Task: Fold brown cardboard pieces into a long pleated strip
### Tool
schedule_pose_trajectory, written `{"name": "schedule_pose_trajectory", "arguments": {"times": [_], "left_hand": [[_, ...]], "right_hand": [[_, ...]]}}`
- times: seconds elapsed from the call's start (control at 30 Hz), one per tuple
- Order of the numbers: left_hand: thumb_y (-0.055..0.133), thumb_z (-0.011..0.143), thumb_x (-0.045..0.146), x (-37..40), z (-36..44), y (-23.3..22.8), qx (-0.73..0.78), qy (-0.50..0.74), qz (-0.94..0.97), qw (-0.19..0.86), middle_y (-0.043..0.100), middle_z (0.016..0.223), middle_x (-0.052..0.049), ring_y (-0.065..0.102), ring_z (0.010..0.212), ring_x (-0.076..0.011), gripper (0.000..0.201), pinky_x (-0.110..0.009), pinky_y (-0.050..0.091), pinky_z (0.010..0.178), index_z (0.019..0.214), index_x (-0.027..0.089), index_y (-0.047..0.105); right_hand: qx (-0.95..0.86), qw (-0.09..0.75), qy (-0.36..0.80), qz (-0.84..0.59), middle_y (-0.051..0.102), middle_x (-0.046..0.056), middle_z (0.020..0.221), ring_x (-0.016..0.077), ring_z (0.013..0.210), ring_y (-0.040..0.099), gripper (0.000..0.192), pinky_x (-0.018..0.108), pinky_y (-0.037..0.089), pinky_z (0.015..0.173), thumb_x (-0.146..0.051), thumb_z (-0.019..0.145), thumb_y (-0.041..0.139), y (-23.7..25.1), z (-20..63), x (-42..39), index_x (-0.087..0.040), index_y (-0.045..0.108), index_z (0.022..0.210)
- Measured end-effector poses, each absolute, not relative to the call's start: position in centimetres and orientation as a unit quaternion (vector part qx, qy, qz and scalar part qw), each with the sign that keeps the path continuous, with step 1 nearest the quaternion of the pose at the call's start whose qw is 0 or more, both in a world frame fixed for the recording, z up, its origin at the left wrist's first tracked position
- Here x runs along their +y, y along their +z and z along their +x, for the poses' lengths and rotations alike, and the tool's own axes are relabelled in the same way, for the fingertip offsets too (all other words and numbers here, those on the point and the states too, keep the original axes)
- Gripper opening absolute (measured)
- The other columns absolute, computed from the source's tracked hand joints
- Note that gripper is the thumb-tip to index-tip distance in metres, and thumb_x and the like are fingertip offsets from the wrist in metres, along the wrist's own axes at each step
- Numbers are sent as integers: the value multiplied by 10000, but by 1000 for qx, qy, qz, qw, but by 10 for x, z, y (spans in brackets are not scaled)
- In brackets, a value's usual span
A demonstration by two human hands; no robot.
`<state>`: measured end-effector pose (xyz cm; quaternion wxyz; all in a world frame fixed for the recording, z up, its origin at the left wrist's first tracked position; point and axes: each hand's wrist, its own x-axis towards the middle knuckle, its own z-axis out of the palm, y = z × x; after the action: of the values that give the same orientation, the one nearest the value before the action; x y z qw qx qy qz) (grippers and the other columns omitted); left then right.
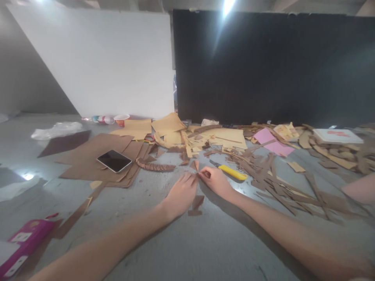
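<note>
My left hand (181, 194) and my right hand (216, 180) meet at the middle of the grey floor, fingertips pinching a small brown cardboard piece (197, 176) between them. Two small brown cardboard scraps (197, 204) lie just under my hands. A yellow utility knife (231, 171) lies right beyond my right hand. A curved row of stacked brown cardboard pieces (154, 166) sits to the far left of my left hand.
A phone (114, 160) rests on brown cardboard sheets (93, 156). Tan cardboard offcuts (222, 137), brown strips (281, 187), a pink sheet (271, 141) and a white box (336, 136) litter the back and right. Cups (120, 119) stand by a white board; a pink box (22, 244) lies near left.
</note>
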<state>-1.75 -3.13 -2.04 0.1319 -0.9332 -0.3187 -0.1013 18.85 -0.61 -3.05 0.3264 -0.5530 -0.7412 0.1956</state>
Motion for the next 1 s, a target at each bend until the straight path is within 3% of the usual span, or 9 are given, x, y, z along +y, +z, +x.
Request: {"name": "schedule_pose_trajectory", "arguments": {"times": [0.23, 0.37, 0.53, 0.8, 1.0], "left_hand": [[496, 956, 89, -33, -18, -16, -297, -75, -945, 118, 706, 1190, -174, 621, 1168, -317, 281, -455, 510, 1017, 1111, 100, 730], [496, 942, 83, -33, -18, -15, -292, -85, -949, 89, 702, 1189, -184, 612, 1179, -332, 289, -472, 499, 1033, 1102, 110, 735], [531, 907, 54, -30, -19, -19, -300, -127, -944, 49, 686, 1252, -188, 603, 1241, -337, 345, -465, 481, 1087, 1205, 109, 697], [522, 940, 90, -29, -19, -15, -294, -102, -949, 55, 690, 1302, -166, 607, 1261, -316, 318, -436, 476, 1092, 1200, 134, 700], [505, 965, 102, -29, -19, -11, -282, -92, -952, 78, 698, 1252, -175, 620, 1192, -324, 299, -452, 479, 1069, 1188, 102, 704]], "right_hand": [[-742, 322, 166, -564, 644, -13, 633, 155, 574, 538, 167, 269, 335, 610, -277, 973, 623, -28, 186, -10, -207, 744, 881], [-751, 311, 110, -572, 694, -1, 655, 180, 626, 588, 175, 303, 406, 757, -213, 956, 596, -27, 186, -14, -224, 771, 959], [-763, 295, 86, -569, 799, 37, 845, 205, 750, 662, 250, 355, 414, 913, -192, 963, 552, -30, 188, -16, -233, 788, 1032], [-761, 288, 102, -572, 783, 36, 806, 194, 697, 659, 274, 321, 426, 821, -205, 958, 591, -32, 190, -13, -208, 800, 1135], [-764, 313, 108, -554, 747, 21, 764, 189, 689, 631, 235, 306, 424, 768, -205, 941, 585, -28, 189, -14, -225, 807, 1015]]}}
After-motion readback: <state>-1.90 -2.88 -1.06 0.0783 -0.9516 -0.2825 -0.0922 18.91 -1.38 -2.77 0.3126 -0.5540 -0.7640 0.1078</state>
